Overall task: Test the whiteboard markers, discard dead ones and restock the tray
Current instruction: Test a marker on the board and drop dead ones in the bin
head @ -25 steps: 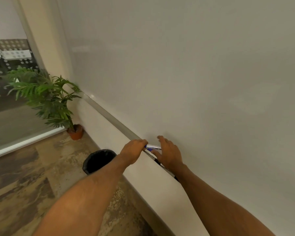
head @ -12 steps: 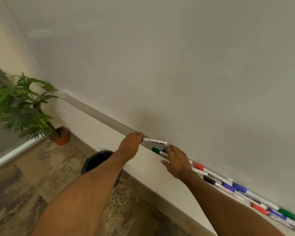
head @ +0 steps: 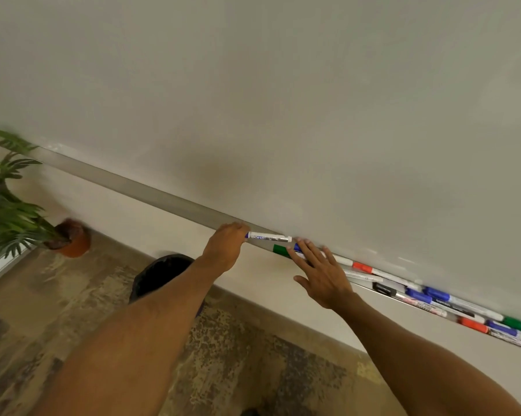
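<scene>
Two hands are working at the tray (head: pixel 163 197) under the whiteboard (head: pixel 313 115). The left hand (head: pixel 227 244) is curling round one end of a marker (head: pixel 269 237), holding it level just above the tray with the white barrel pointing right, probably to bring it to the board for a test stroke. The right hand (head: pixel 321 273) is reaching in with fingers spread and relaxed over a green marker (head: pixel 280 250) lying in the tray; whether the fingertips are touching it I cannot tell. More markers (head: pixel 433 298), capped red, blue, green and black, are lying along the tray further right. A black bin (head: pixel 163 274) is standing on the floor below the left hand, seemingly placed for dropping dead ones.
</scene>
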`<action>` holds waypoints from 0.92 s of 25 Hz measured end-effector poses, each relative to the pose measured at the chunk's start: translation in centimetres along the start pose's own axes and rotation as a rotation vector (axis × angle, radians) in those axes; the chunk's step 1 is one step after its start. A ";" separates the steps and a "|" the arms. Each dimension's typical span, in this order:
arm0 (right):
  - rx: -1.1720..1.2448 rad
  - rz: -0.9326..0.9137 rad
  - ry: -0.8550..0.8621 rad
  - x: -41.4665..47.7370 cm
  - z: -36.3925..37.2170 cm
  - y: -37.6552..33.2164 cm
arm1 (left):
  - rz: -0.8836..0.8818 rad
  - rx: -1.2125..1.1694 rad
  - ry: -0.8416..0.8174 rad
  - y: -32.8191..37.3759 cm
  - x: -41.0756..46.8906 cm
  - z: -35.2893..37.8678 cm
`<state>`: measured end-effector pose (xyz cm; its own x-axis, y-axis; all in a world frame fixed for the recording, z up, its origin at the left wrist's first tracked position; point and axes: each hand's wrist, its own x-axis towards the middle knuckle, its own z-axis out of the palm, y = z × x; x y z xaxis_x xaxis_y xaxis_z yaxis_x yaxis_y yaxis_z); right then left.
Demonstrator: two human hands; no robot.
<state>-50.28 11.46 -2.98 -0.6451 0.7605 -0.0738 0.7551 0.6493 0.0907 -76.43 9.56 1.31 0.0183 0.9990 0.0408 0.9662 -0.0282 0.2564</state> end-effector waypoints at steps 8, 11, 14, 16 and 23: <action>-0.030 0.033 0.039 -2.4 1.3 2.0 | 0.038 -0.016 -0.018 0.4 0.8 1.2; -0.038 0.044 0.023 -3.6 1.4 3.1 | 0.056 -0.021 -0.036 1.0 1.3 1.3; -0.033 0.058 0.039 -5.2 1.5 4.6 | 0.088 -0.047 -0.031 1.4 1.9 1.6; -0.035 0.071 0.028 -6.4 1.6 5.5 | 0.098 -0.056 -0.028 1.7 2.2 2.1; 0.007 0.106 0.011 -9.0 1.4 7.6 | 0.131 -0.048 -0.022 2.5 2.4 3.1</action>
<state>-38.56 9.58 -3.00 -0.5629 0.8248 -0.0538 0.8198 0.5654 0.0907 -73.16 11.96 -0.94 0.1497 0.9871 0.0563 0.9415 -0.1597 0.2966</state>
